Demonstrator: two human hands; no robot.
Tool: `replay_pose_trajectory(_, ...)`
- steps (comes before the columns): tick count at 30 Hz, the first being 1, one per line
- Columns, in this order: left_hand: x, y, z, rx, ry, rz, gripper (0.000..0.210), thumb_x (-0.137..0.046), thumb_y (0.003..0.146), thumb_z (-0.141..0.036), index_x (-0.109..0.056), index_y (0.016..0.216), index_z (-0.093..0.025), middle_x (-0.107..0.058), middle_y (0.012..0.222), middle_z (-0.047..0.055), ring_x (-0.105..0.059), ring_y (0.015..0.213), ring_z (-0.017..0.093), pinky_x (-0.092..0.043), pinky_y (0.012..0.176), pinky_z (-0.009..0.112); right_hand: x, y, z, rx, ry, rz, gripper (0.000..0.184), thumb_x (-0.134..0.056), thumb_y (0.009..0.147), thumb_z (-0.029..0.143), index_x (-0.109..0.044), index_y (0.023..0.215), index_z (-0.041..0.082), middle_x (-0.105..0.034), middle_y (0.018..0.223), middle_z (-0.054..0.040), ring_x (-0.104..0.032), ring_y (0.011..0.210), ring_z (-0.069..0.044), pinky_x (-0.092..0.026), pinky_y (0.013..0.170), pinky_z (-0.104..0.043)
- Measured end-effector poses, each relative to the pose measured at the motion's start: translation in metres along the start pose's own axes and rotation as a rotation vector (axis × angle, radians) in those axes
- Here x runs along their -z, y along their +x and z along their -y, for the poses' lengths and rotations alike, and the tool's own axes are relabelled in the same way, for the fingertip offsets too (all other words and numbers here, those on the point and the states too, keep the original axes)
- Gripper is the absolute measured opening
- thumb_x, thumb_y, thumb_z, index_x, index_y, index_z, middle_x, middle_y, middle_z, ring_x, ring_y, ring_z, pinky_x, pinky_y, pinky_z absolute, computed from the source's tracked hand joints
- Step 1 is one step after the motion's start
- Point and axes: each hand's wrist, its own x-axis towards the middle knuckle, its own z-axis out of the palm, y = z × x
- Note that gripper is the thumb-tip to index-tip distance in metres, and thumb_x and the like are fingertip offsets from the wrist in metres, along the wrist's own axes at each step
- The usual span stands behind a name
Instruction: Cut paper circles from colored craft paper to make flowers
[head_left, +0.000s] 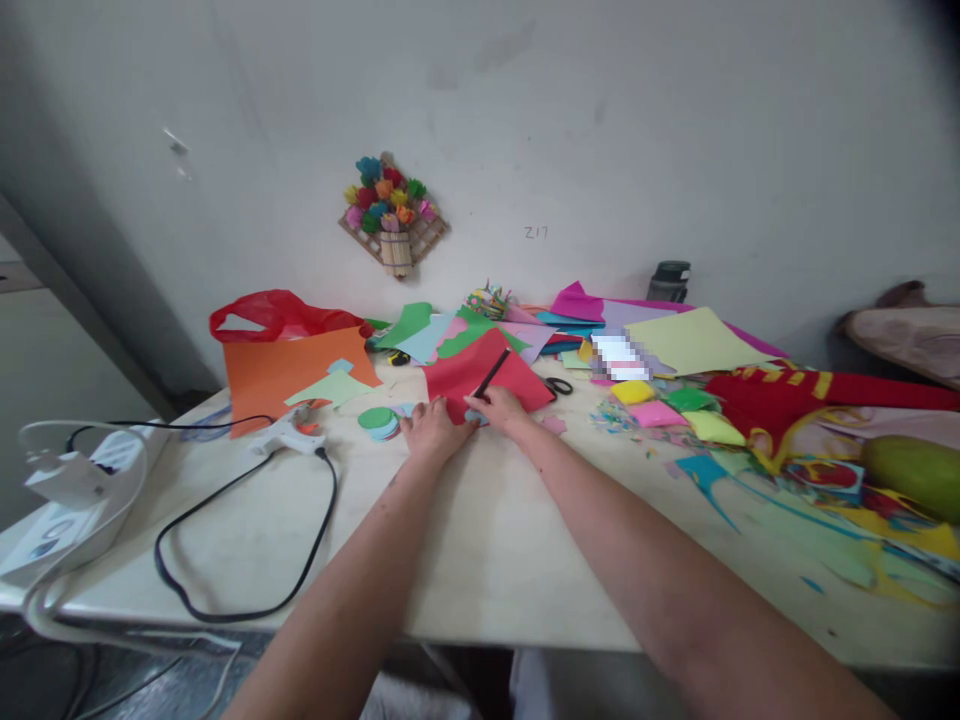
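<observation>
A sheet of red paper [465, 365] lies on the table in front of me. My left hand [439, 430] rests on its near edge, fingers spread and pressing down. In my right hand [496, 408] is a slim black pencil [495, 368], tilted with its upper end toward the back right. A small pale blue paper piece shows partly between my hands; my fingers hide the rest. Left of my left hand sits a small stack of round cut-outs, a green paper circle [377, 417] on top. Black-handled scissors [559, 385] lie by the red paper's right corner.
A white glue gun [289, 432] with a looped black cord and a power strip [82, 500] occupy the left. Orange paper [292, 370] lies behind. To the right are a phone [621, 357], colourful packets [652, 412], paper scraps and a green fruit [911, 475].
</observation>
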Motion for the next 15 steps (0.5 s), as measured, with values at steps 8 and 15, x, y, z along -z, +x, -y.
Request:
replay_pose_trajectory(8,-0.0003,-0.0008,0.0005,0.006,-0.008,0.021,0.076,-0.048,0.064,-0.066,-0.040,0.126,-0.023,-0.043,0.133,0.012,-0.025,0.129,0.030,-0.012,0.102,0.051,0.0020,-0.0016,0.0069,0.017,-0.203,0.007,0.026,-0.050,0.080,0.043,-0.065,0.087,0.023,-0.069,0.086,-0.0059,-0.063,0.082,-0.020,-0.042,0.064,-0.025)
replay_pose_trajectory(15,0.0017,0.0002,-0.0008,0.040,-0.010,0.049,0.077,-0.050,0.064,-0.064,-0.037,0.128,-0.022,-0.038,0.137,0.012,-0.021,0.130,0.030,-0.010,0.102,0.052,-0.0002,0.0000,0.0068,0.044,-0.241,0.003,0.027,-0.049,0.081,0.044,-0.065,0.086,0.023,-0.067,0.094,-0.0043,-0.061,0.085,-0.018,-0.041,0.066,-0.024)
